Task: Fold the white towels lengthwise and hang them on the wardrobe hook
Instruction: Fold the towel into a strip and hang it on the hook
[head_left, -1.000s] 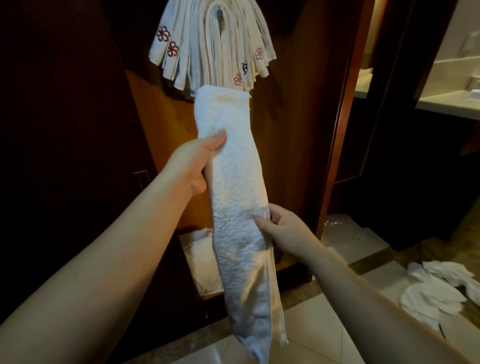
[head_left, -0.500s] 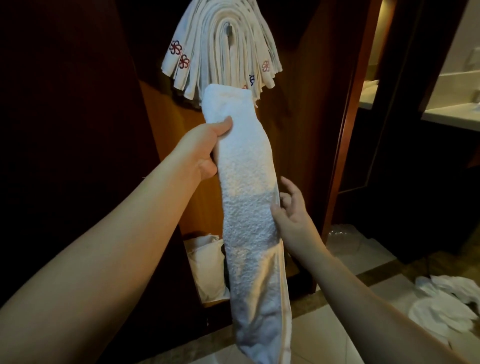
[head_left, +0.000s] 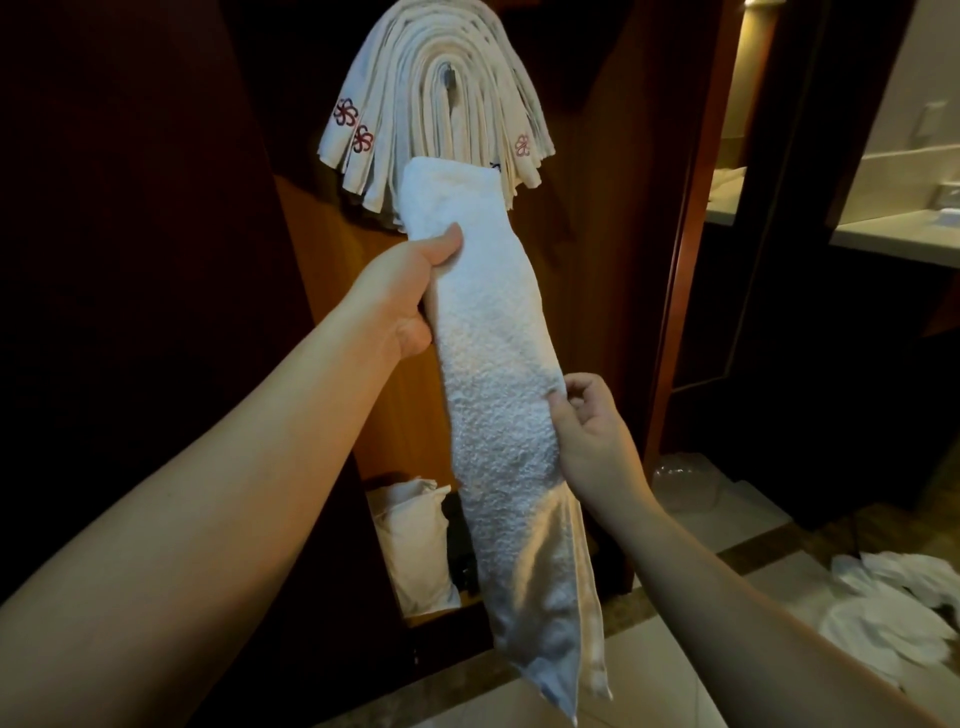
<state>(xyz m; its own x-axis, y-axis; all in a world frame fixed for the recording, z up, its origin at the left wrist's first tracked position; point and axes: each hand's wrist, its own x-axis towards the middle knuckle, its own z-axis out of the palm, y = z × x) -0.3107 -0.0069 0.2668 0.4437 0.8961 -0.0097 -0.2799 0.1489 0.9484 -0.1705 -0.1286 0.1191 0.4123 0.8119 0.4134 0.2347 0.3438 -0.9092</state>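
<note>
Left hand (head_left: 408, 291) is clamped on the upper part of the folded white towel (head_left: 498, 405), thumb on front; its right edge is pinched mid-length by the right hand (head_left: 589, 436). Towel is held upright just below the hung towels (head_left: 436, 104) draped over the wardrobe hook (head_left: 449, 78).

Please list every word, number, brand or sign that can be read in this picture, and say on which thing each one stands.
No words or numbers can be read.
Hung towels: embroidered flower-like emblems, red and dark; these are signs only, with no letters.
Folded towel held in the left hand: no text is visible.
</note>
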